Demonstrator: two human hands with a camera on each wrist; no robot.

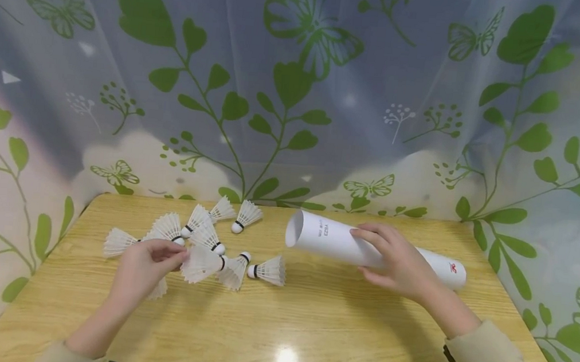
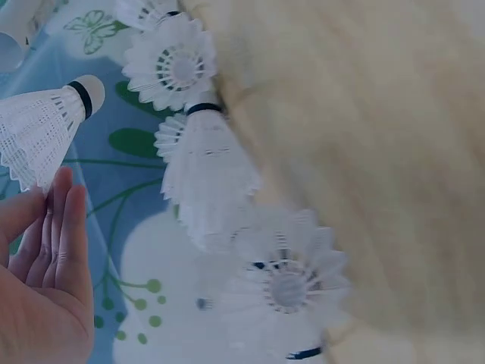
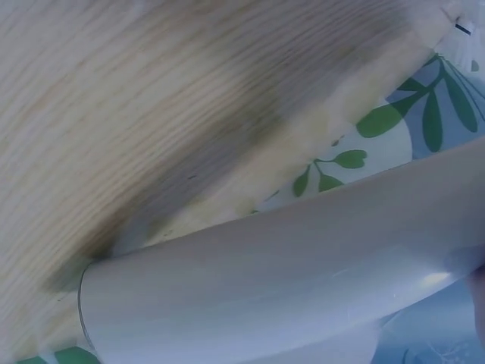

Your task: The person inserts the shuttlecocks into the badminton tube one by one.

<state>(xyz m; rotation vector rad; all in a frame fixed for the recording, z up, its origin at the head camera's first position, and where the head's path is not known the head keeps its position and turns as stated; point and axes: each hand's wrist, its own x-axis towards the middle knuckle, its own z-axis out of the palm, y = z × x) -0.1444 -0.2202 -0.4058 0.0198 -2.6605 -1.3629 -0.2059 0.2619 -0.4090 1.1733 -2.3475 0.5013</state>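
My left hand (image 1: 138,268) pinches a white feather-skirted shuttlecock (image 1: 202,264) by the rim of its skirt, its cork pointing right. The left wrist view shows the same shuttlecock (image 2: 42,130) at the tips of the thumb and fingers. On the right, my right hand (image 1: 403,264) grips a white cylindrical tube (image 1: 333,243) from above, around its middle. That tube is tilted a little above the table, its open end facing left toward the shuttlecocks. The right wrist view has the tube (image 3: 265,284) crossing its lower half; the inside cannot be seen.
Several more shuttlecocks lie loosely on the wooden table (image 1: 256,327) at left and centre, among them one at the back (image 1: 248,216) and one nearer the middle (image 1: 269,270). A leaf-printed curtain (image 1: 293,147) hangs right behind the table's far edge.
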